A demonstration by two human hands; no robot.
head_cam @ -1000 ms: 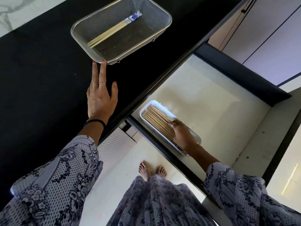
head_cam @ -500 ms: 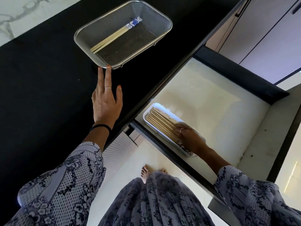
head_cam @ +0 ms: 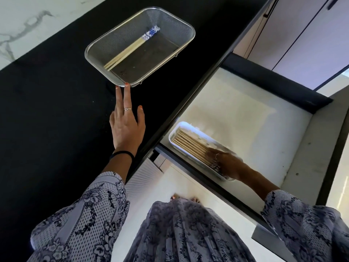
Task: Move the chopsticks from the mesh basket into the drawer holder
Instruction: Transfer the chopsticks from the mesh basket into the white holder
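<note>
A metal mesh basket [head_cam: 171, 23] stands on the black counter and holds a few wooden chopsticks with blue-and-white ends [head_cam: 130, 50]. My left hand [head_cam: 126, 127] lies flat on the counter, fingers apart, two fingertips touching the basket's near rim. In the open drawer, a white holder [head_cam: 174, 134] is filled with several wooden chopsticks [head_cam: 190, 146]. My right hand [head_cam: 228, 164] rests on the near end of those chopsticks inside the holder. Its fingers are blurred, and a grip does not show.
The black counter [head_cam: 47, 120] runs along the left, with a marble wall behind. The open drawer [head_cam: 245, 114] has a pale floor and dark walls. Cabinet doors [head_cam: 302, 35] stand at the upper right. My feet and patterned clothes fill the bottom.
My left hand has slid forward until its fingertips touch the basket rim. My right hand stays on the chopsticks in the holder, shifted slightly toward their near end.
</note>
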